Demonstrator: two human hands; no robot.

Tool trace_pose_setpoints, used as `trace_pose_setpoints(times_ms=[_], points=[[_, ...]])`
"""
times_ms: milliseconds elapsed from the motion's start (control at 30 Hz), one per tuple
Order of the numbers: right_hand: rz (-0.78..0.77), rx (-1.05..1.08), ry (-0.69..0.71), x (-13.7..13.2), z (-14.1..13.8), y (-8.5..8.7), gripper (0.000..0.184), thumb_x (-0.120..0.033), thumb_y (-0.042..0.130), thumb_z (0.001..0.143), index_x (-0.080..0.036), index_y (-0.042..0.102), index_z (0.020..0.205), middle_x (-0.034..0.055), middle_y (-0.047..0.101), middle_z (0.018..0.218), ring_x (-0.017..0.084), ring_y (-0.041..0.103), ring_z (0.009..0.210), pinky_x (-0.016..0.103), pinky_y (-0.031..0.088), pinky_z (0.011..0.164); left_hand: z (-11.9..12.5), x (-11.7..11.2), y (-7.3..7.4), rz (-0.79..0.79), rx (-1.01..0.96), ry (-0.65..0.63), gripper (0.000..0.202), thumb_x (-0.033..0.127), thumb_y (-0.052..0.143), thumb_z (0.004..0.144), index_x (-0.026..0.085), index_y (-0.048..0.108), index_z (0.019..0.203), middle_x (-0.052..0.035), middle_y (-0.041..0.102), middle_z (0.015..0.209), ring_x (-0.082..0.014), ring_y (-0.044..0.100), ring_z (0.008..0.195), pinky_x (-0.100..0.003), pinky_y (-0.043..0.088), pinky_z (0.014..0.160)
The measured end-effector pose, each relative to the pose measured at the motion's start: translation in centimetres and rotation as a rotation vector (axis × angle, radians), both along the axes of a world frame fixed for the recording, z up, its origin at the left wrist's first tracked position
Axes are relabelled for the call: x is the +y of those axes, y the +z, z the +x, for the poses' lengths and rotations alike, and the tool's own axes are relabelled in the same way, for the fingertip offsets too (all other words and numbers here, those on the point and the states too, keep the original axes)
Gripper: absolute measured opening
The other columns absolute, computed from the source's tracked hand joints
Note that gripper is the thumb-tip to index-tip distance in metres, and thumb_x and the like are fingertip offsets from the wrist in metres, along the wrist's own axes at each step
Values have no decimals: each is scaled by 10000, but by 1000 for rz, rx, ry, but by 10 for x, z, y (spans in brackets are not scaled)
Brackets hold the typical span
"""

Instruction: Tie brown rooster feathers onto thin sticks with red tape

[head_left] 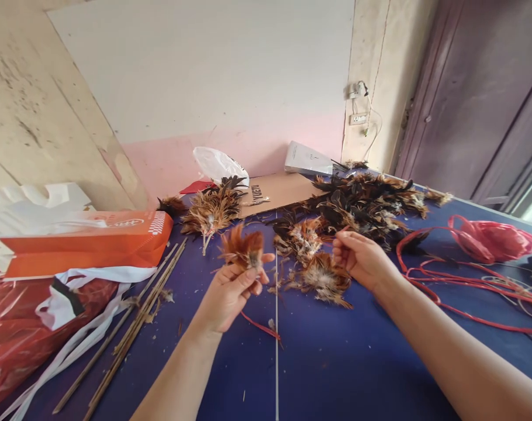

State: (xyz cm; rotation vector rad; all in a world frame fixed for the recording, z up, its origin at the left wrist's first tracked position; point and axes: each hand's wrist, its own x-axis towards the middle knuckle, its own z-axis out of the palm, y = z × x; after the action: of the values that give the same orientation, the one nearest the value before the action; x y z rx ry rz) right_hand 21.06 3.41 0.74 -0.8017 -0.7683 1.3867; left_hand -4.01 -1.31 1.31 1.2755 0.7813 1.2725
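Observation:
My left hand [228,295] is closed around the base of a small bunch of brown feathers [243,247], raised above the blue table. A thin red string [261,326] trails below that hand. My right hand [361,257] is closed in a pinch beside the loose feather clumps [323,279]; a sliver of red shows at its fingertips, too small to name. Behind it spreads a large heap of dark and brown feathers [362,204]. A feather bundle on a stick [216,207] lies beyond my left hand.
Several thin sticks [137,327] lie at left beside an orange bag [90,248] and a red bag [11,327]. A cardboard piece [279,193], a white plastic bag [217,165] and a grey box [307,158] are by the wall. Pink plastic string [489,240] coils at right.

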Motion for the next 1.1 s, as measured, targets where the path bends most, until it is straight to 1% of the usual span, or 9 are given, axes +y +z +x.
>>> trace_pose_setpoints(times_ms=[133, 200, 300, 433, 567, 700, 833, 1000, 1100], points=[[33, -226, 183, -16, -27, -3, 192, -279, 619, 702, -153, 483, 654, -29, 533, 560, 65, 515, 458, 162, 398, 427, 17, -2, -9, -99, -49, -86, 174, 230, 621, 714, 130, 677, 845, -127, 590, 1102, -105, 553, 681, -195, 430, 565], [65, -262, 265, -23, -35, -2, 212, -310, 616, 705, -155, 480, 655, -31, 533, 573, 67, 517, 471, 173, 407, 446, 18, 1, -14, -165, -28, -98, 169, 229, 625, 714, 123, 680, 834, -119, 589, 1110, -97, 574, 685, -177, 450, 573], [100, -275, 319, -28, -39, 1, 215, -324, 602, 716, -157, 478, 664, -29, 530, 584, 70, 516, 483, 189, 420, 471, 17, 6, -20, -299, 0, -114, 202, 239, 635, 708, 120, 678, 866, -118, 600, 1099, -103, 605, 707, -158, 478, 587], [117, -285, 336, -30, -37, 3, 210, -319, 595, 723, -157, 473, 669, -32, 523, 581, 70, 511, 487, 198, 423, 490, 19, 8, -25, -407, 31, -133, 238, 256, 640, 704, 104, 668, 885, -132, 645, 1000, -152, 630, 780, -167, 503, 603], [130, -315, 349, -30, -37, 0, 200, -328, 581, 735, -162, 477, 694, -31, 532, 581, 76, 520, 489, 204, 410, 495, 22, 8, -29, -455, 78, -141, 229, 287, 651, 690, 84, 665, 793, -128, 679, 815, -152, 642, 702, -166, 498, 556], [152, -374, 353, -32, -40, 1, 199, -331, 577, 736, -156, 493, 695, -26, 543, 593, 76, 532, 498, 199, 399, 502, 23, 8, -33, -440, 119, -147, 248, 327, 662, 669, 91, 651, 744, -88, 664, 712, -131, 632, 619, -156, 473, 511], [153, -381, 342, -33, -41, 2, 204, -330, 596, 716, -155, 496, 690, -34, 532, 586, 73, 530, 494, 200, 406, 508, 27, 4, -32, -405, 201, -195, 291, 367, 655, 663, 76, 647, 686, -64, 628, 611, -89, 587, 518, -150, 447, 492], [126, -355, 341, -29, -40, -2, 205, -337, 603, 707, -164, 494, 717, -42, 527, 580, 79, 538, 492, 211, 420, 515, 30, -1, -29, -401, 255, -279, 276, 349, 678, 637, 95, 655, 742, -23, 591, 595, -66, 552, 496, -146, 419, 468], [146, -358, 342, -28, -39, -3, 206, -342, 588, 720, -166, 483, 705, -38, 530, 587, 79, 535, 494, 214, 423, 517, 28, 1, -32, -413, 244, -280, 275, 358, 675, 635, 98, 639, 714, -6, 564, 567, -53, 523, 469, -142, 398, 443]])
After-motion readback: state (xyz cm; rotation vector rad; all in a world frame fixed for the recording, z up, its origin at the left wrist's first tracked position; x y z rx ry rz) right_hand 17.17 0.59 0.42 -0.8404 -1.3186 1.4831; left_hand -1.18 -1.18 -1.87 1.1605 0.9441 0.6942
